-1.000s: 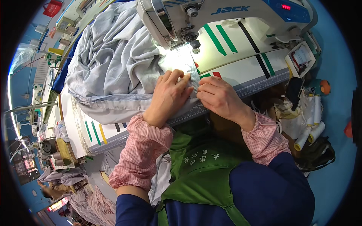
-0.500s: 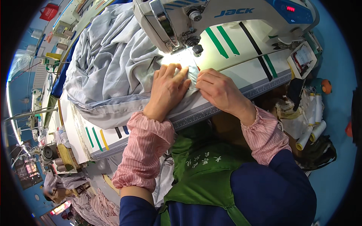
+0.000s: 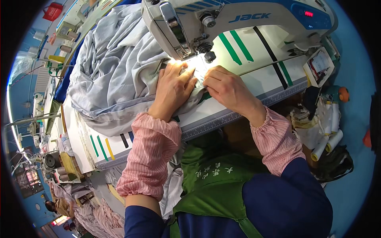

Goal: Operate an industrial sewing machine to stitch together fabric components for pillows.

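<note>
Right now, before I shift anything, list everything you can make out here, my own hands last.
grey fabric: one heap, pale grey, left of and under the needle area
sewing machine: one, white-grey and blue, top centre
table: one, white, beneath both
tape strips: several, green, black, yellow, on the table
ruler strip: one, grey, along the near edge
box: one, white, table's right end
thread cones: at least four, white, far right
red bag: one, red, upper left
co-worker: one, lower left
apron: one, green, lower centre
sleeve covers: two, pink striped, on the forearms
left hand: one, bare, flat on the fabric
right hand: one, bare, pinching the fabric's edge
</note>
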### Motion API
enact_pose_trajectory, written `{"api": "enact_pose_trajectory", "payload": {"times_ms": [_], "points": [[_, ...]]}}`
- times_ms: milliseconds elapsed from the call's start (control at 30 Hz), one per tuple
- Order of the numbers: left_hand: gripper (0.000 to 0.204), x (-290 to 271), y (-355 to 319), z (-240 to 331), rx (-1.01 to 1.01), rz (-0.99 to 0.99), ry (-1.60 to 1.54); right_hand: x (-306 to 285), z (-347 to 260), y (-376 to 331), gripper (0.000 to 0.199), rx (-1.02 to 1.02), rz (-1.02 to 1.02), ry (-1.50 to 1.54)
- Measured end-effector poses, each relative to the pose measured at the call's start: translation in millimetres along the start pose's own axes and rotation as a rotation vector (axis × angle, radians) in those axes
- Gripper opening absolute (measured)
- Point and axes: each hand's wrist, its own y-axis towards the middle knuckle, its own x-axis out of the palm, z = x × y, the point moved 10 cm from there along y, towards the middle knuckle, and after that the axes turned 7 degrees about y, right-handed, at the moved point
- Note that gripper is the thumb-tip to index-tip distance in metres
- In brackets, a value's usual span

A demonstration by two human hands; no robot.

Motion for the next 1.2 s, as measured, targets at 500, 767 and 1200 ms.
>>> {"api": "enact_pose_trajectory", "payload": {"times_ms": [500,767,1200], "points": [[0.029,-6,2,3,0.021,0.035,-0.037,-2,3,-1,0.017,0.002,0.022,0.016],[0.025,-3,0,-4,-0.011,0.013,-0.037,1,3,3,0.015,-0.017,0.016,0.025],[0.018,-12,-47,9,-0.141,-0.009,0.192,2,87,69,0.010,0.217,-0.311,-0.125]]}}
